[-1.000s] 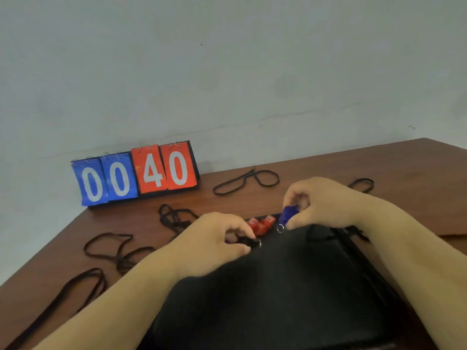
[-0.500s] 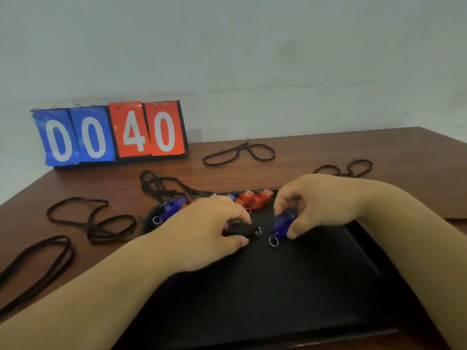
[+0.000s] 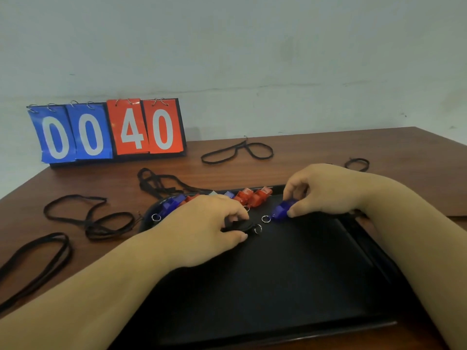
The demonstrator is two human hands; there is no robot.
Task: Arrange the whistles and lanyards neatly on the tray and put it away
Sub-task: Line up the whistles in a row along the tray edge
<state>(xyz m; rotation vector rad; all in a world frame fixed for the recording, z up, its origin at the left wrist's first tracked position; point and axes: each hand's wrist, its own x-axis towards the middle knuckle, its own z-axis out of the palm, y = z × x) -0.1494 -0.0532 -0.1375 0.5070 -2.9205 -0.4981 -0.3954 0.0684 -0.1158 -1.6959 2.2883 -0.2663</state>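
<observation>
blue whistle (image 3: 280, 213) between right hand (image 3: 326, 193) fingertips (image 3: 292, 212) | black whistle (image 3: 242, 227), seemingly, under left hand (image 3: 207, 223)

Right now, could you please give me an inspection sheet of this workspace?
Surface: brown wooden table with a black tray on it.
Job's things: row of whistles, red and blue, at the tray's far edge; black lanyards loose on the table.
Clutter: flip scoreboard reading 00 40.
Grippers: left hand pinches a black whistle, right hand a blue whistle, over the tray.
Cables: nothing seen.
Surroundings: plain pale wall.
</observation>
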